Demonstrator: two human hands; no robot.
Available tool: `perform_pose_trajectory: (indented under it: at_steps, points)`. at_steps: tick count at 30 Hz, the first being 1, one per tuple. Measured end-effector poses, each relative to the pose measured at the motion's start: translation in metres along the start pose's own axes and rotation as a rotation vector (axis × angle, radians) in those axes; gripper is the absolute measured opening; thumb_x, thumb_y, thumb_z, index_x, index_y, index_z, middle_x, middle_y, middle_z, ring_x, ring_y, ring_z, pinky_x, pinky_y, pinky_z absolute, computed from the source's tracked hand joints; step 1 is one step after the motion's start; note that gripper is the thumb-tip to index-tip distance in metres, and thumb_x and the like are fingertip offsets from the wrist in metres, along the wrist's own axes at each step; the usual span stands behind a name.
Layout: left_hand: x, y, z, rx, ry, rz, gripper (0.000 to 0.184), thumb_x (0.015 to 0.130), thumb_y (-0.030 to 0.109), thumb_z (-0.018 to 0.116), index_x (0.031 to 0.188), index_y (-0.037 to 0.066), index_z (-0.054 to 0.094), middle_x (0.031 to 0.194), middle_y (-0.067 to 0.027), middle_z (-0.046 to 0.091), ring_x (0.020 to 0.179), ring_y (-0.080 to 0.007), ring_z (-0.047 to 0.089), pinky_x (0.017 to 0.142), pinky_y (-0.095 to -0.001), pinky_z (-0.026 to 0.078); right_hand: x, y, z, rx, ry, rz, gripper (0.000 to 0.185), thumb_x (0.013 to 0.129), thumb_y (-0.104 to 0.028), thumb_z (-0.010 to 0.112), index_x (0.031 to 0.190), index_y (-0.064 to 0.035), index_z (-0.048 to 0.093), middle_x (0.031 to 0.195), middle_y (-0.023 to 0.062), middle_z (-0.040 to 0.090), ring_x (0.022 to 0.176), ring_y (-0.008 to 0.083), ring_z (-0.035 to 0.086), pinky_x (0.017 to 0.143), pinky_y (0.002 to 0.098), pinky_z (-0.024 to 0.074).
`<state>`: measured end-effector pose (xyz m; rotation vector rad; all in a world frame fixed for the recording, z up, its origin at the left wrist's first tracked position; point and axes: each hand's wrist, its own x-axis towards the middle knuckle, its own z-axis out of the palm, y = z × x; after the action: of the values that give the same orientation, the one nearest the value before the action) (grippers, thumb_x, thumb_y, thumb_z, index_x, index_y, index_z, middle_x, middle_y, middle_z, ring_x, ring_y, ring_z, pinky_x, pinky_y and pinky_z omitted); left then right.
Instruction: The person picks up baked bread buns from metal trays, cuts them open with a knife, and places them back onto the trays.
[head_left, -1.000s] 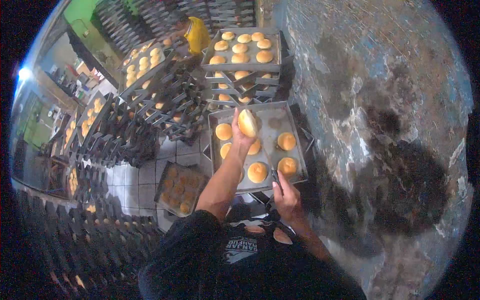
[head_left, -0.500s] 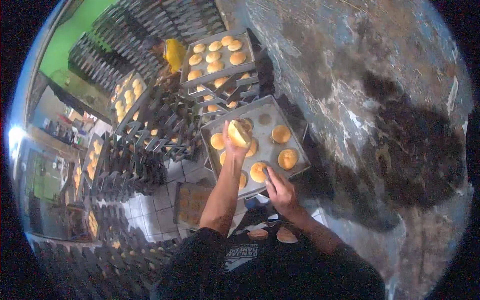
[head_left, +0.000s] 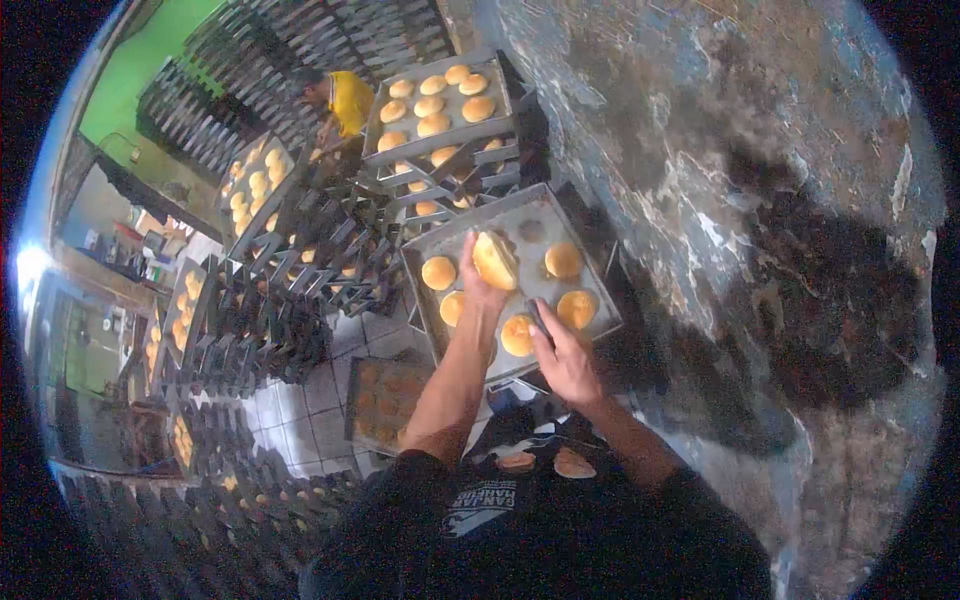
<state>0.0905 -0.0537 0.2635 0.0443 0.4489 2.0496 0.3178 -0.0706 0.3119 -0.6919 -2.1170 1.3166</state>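
Observation:
A pale-sided bun [head_left: 495, 262] is tilted up in my left hand [head_left: 478, 288], above the near metal tray [head_left: 520, 208]. My right hand [head_left: 565, 355] is closed round the dark handle of a tool [head_left: 541, 318], close to the bun; its far end is hard to make out. On the tray lie several golden buns, among them one [head_left: 518, 336] beside my right fingers, one [head_left: 576, 310] to the right and one [head_left: 438, 273] at the left.
Beyond the near tray stands a stack of trays with buns [head_left: 433, 125]. More stacked trays [head_left: 270, 330] fill the left side. A co-worker in yellow [head_left: 350, 103] is at the back. A low tray [head_left: 385, 400] lies at floor level. A stained wall [head_left: 740, 230] rises on the right.
The view has turned, shifting the surroundings. Since half a second ago my left hand with the bun has moved slightly right, and my right hand has moved up nearer to it.

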Motion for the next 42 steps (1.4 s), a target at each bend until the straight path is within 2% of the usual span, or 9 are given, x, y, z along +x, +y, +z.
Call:
perform_pose_trajectory:
  at_steps: [3, 11, 20, 24, 28, 32, 34, 37, 42]
  points:
    - [0.012, 0.028, -0.013, 0.005, 0.018, 0.058, 0.04, 0.092, 0.05, 0.062, 0.097, 0.011, 0.07, 0.09, -0.0056, 0.072, 0.079, -0.023, 0.069, 0.067, -0.0379, 0.057, -0.02, 0.005, -0.003, -0.115, 0.038, -0.218, 0.041, 0.096, -0.014, 0.061, 0.13, 0.0081, 0.055, 0.113, 0.0312, 0.064, 0.102, 0.0424, 0.066, 0.086, 0.0438, 0.0514]
    - [0.007, 0.008, -0.004, 0.073, 0.076, 0.028, 0.03, 0.095, 0.043, 0.062, 0.091, 0.013, 0.066, 0.082, -0.0028, 0.07, 0.075, -0.0194, 0.068, 0.068, -0.0345, 0.056, -0.01, -0.012, -0.014, -0.001, 0.008, 0.041, 0.042, 0.096, -0.018, 0.062, 0.13, 0.0053, 0.057, 0.113, 0.0294, 0.065, 0.106, 0.0387, 0.066, 0.091, 0.0414, 0.0507]
    - [0.007, -0.01, -0.018, 0.171, 0.053, -0.019, 0.049, 0.091, 0.062, 0.06, 0.1, 0.014, 0.066, 0.086, -0.0019, 0.069, 0.076, -0.0186, 0.067, 0.068, -0.0369, 0.056, 0.012, -0.002, -0.013, 0.095, -0.061, 0.19, 0.042, 0.096, -0.016, 0.061, 0.132, 0.0052, 0.055, 0.098, 0.0236, 0.068, 0.084, 0.025, 0.067, 0.081, 0.0384, 0.051]
    - [-0.009, 0.019, 0.003, 0.304, 0.119, -0.014, 0.05, 0.092, 0.063, 0.058, 0.101, 0.014, 0.065, 0.087, -0.0022, 0.068, 0.077, -0.0187, 0.067, 0.069, -0.0359, 0.056, -0.032, 0.002, -0.009, -0.002, 0.088, -0.185, 0.043, 0.095, -0.017, 0.062, 0.129, 0.0086, 0.056, 0.097, 0.0276, 0.069, 0.091, 0.0288, 0.072, 0.079, 0.0398, 0.0534]
    - [-0.005, -0.01, -0.024, 0.349, 0.029, -0.094, 0.065, 0.088, 0.073, 0.053, 0.11, 0.012, 0.06, 0.093, -0.0026, 0.066, 0.084, -0.018, 0.066, 0.071, -0.0356, 0.057, -0.005, -0.005, -0.009, -0.06, -0.037, 0.21, 0.043, 0.097, -0.02, 0.061, 0.131, 0.0052, 0.056, 0.095, 0.0284, 0.068, 0.089, 0.0318, 0.072, 0.077, 0.0402, 0.0538]
    - [0.002, -0.004, -0.013, 0.361, 0.073, -0.009, 0.065, 0.088, 0.073, 0.052, 0.109, 0.013, 0.061, 0.095, -0.0023, 0.065, 0.087, -0.0175, 0.065, 0.073, -0.0362, 0.057, 0.002, 0.01, -0.008, 0.03, -0.12, 0.209, 0.046, 0.099, -0.023, 0.055, 0.139, -0.0012, 0.051, 0.111, 0.0279, 0.066, 0.101, 0.0387, 0.067, 0.087, 0.0454, 0.0511]
    - [0.003, 0.015, -0.017, 0.356, 0.126, -0.005, 0.059, 0.09, 0.069, 0.055, 0.108, 0.013, 0.062, 0.095, -0.0029, 0.068, 0.085, -0.0185, 0.066, 0.076, -0.0371, 0.056, -0.032, 0.017, -0.006, -0.055, 0.011, -0.005, 0.043, 0.097, -0.022, 0.06, 0.133, 0.0017, 0.056, 0.089, 0.0248, 0.068, 0.082, 0.0328, 0.07, 0.077, 0.0399, 0.0527]
    - [0.002, 0.011, -0.025, 0.335, 0.075, -0.103, 0.063, 0.089, 0.071, 0.054, 0.11, 0.012, 0.062, 0.094, -0.0036, 0.067, 0.084, -0.0185, 0.066, 0.075, -0.0368, 0.055, -0.035, 0.018, -0.002, 0.069, 0.074, -0.025, 0.044, 0.096, -0.021, 0.062, 0.133, 0.0021, 0.056, 0.086, 0.0236, 0.067, 0.078, 0.0303, 0.069, 0.077, 0.0397, 0.0523]
    - [0.0, -0.022, -0.016, 0.373, 0.229, -0.084, 0.069, 0.087, 0.077, 0.049, 0.111, 0.014, 0.059, 0.087, -0.0032, 0.065, 0.079, -0.0206, 0.066, 0.066, -0.036, 0.056, 0.016, 0.043, 0.008, 0.148, -0.055, 0.19, 0.042, 0.096, -0.018, 0.063, 0.132, 0.0021, 0.056, 0.103, 0.0238, 0.068, 0.09, 0.0319, 0.069, 0.081, 0.0404, 0.0523]
